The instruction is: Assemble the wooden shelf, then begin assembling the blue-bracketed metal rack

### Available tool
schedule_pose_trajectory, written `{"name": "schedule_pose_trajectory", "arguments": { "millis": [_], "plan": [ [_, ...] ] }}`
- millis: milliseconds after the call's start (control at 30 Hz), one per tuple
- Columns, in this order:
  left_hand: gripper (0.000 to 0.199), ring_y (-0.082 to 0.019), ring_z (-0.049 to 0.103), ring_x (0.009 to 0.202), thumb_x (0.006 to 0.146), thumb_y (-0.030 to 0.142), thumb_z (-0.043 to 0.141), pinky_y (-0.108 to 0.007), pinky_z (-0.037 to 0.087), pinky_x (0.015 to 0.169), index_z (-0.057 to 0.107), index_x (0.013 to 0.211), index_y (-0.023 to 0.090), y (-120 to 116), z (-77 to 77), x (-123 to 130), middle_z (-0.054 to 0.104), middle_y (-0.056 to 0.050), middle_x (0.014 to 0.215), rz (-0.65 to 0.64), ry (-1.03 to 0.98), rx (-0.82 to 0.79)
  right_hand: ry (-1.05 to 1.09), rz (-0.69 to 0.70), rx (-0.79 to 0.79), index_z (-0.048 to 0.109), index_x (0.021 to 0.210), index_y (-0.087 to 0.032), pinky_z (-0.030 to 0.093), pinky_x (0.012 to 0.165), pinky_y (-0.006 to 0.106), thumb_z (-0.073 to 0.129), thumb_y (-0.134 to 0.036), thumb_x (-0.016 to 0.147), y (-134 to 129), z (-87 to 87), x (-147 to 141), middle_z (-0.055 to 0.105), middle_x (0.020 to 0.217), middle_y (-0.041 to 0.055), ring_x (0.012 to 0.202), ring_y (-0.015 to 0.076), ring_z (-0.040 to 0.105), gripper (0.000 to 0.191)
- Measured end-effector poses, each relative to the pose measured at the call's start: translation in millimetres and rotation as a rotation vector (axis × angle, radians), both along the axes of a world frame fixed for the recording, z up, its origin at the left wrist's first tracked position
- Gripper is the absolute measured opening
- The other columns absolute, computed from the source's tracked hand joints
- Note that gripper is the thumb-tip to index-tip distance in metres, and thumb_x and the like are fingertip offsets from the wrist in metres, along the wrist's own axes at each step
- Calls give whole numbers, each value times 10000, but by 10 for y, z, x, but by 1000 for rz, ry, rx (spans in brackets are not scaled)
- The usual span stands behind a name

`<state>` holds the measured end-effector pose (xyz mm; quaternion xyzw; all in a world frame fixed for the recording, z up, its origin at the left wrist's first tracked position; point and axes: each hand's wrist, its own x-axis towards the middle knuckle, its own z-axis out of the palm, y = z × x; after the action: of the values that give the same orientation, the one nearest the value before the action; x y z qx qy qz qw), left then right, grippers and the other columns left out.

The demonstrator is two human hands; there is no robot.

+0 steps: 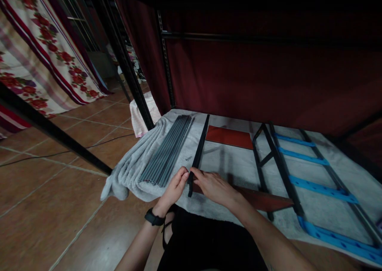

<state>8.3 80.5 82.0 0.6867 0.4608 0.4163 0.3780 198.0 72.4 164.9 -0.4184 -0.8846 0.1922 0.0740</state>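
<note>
"Grey fleece cloth [231, 163] lies below; where's the long black bar [199, 148]?"

"Over it, beside slim grey rods [167, 151]. Right hand [213, 185] grips its near end; left hand's [178, 182] fingers curl alongside, hold unclear."

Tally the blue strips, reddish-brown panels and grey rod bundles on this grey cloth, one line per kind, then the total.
Blue strips: 4
Reddish-brown panels: 2
Grey rod bundle: 1 (rods packed too closely to count singly)
Total: 7
</note>
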Motion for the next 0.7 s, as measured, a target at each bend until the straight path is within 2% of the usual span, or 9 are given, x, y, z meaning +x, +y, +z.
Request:
{"name": "schedule_pose_trajectory", "arguments": {
  "millis": [200,367,533,700],
  "plan": [
    [301,-141,454,717,986,443,377,-267,394,693,443,807,210,-5,94,-40,440,24,748,6,109,-29,-18,-1,24,376,1410,-231,509,781,328,374,-264,1011,-8,22,16,707,1145,82,958,234,704,400],
    [328,-156,478,724,986,458,357,-275,406,681,434,780,215,-21,186,-20,456,13,737,37,170,-18,-42,-39,75,290,1489,-175,517,857,368,384,-266,1006,-41,-75,91,681,1207,126,1024,249,682,500],
    [327,-170,508,751,993,444,339,-284,422,699,438,777,219,-25,223,-7,478,3,743,39,232,8,-31,-106,116,400,1437,-204,499,949,399,385,-292,1014,-148,-129,297,652,1259,114,1101,241,643,432],
    [318,-183,522,777,1001,399,328,-299,425,731,452,770,219,-12,187,-10,499,-13,764,30,252,91,24,-180,196,487,1362,-218,397,1103,454,399,-271,1008,-316,-155,683,658,1234,85,1133,213,619,368]
  ]
}}
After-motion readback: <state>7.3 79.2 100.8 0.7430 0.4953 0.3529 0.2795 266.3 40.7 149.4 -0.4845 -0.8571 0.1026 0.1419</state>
